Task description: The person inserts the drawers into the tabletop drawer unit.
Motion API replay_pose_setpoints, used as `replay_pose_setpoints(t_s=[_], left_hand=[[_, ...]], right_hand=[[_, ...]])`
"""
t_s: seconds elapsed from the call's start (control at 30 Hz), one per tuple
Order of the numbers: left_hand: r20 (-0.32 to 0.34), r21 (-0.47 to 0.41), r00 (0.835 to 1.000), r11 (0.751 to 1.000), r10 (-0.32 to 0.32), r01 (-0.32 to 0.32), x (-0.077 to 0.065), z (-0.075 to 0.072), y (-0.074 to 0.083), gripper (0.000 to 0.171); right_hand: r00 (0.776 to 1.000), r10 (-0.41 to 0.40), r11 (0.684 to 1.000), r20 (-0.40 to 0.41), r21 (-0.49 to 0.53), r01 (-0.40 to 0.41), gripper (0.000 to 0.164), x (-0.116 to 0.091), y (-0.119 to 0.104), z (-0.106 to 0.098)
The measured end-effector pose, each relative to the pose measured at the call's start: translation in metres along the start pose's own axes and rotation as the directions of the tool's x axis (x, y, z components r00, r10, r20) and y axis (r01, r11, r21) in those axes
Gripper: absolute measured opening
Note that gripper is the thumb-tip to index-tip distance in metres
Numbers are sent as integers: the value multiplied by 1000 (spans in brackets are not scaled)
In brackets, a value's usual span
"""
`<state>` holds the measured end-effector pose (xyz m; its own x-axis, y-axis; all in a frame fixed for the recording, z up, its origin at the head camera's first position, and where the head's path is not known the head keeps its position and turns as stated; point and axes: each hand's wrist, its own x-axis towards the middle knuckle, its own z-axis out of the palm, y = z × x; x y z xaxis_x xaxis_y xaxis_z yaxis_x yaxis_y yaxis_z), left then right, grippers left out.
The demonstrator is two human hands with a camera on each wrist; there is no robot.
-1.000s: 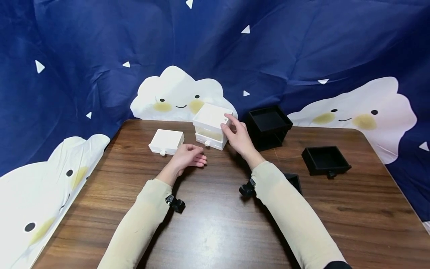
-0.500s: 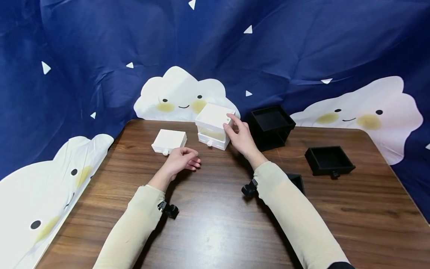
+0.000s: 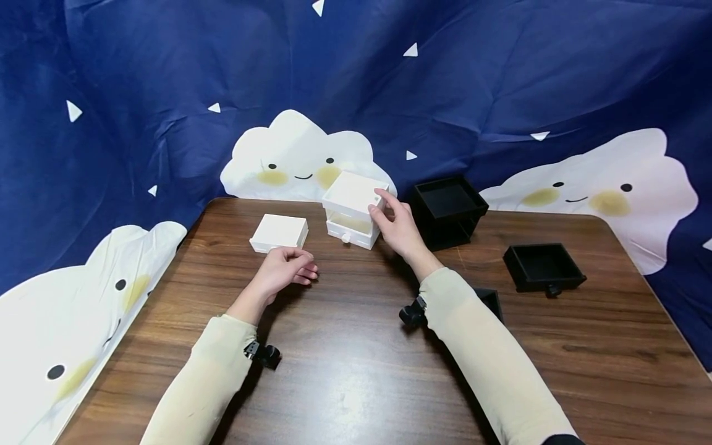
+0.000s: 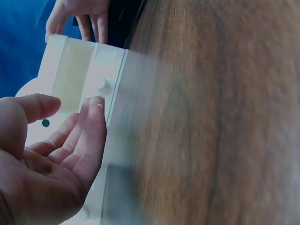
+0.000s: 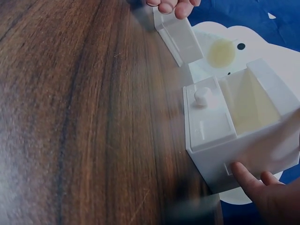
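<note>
A small white drawer cabinet [image 3: 356, 190] stands at the back of the table. Its lower drawer [image 4: 104, 75], with a round knob [image 5: 203, 96], sits in place below an empty upper slot [image 5: 248, 101]. My right hand [image 3: 399, 230] touches the cabinet's right side, with thumb and index finger at the upper edge and other fingertips lower on the wall. Left of the cabinet lies a separate white drawer [image 3: 280, 230]. My left hand [image 3: 280, 269] hovers just in front of that drawer, fingers loosely bent and holding nothing; it hides the drawer's knob in the head view.
A black cabinet [image 3: 449, 199] stands right of the white one. One black drawer [image 3: 544, 267] lies farther right, and another black drawer [image 3: 491, 300] is partly hidden by my right sleeve. A blue cloud-printed cloth [image 3: 356, 74] hangs behind the table [image 3: 345, 346].
My left hand has drawn away from the white cabinet, moving left and slightly nearer, in front of the separate white drawer. My right hand has stayed on the cabinet.
</note>
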<state>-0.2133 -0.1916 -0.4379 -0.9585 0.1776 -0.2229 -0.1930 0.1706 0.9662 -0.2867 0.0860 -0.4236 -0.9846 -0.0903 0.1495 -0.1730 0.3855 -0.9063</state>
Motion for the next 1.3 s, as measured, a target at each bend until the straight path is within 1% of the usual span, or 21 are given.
replay_pose_setpoints(t_s=[0.1, 0.27, 0.47, 0.67, 0.8, 0.93, 1.17, 1.3], left_hand=[[-20, 3, 1000, 1000, -3, 3, -1, -4, 0, 35], [-52, 22, 999, 1000, 12, -10, -1, -10, -1, 38], [-97, 73, 995, 997, 9, -2, -3, -20, -2, 38], [-159, 157, 986, 987, 48, -23, -5, -29, -5, 35], [-199, 189, 977, 981, 73, -35, -7, -33, -6, 32], [-210, 212, 973, 976, 95, -49, -9, -38, -6, 31], [-202, 271, 970, 959, 138, -80, -13, -48, -7, 30], [-218, 306, 964, 949, 152, -81, -13, -52, -7, 28]], right_hand=[[1000, 7, 1000, -2, -2, -7, 55, 0, 1, 0], [1000, 19, 1000, -5, -8, -19, 55, -1, 1, -2], [1000, 11, 1000, 5, -8, -11, 55, -1, 1, -2], [1000, -3, 1000, 2, -12, 3, 54, 0, 1, -1], [1000, -10, 1000, 5, -12, 10, 54, 1, 3, 0], [1000, -9, 1000, 6, -11, 9, 54, 0, 2, 0], [1000, -3, 1000, 13, -10, 3, 55, 0, 2, 0], [1000, -3, 1000, 11, -15, 3, 54, 1, 2, 0]])
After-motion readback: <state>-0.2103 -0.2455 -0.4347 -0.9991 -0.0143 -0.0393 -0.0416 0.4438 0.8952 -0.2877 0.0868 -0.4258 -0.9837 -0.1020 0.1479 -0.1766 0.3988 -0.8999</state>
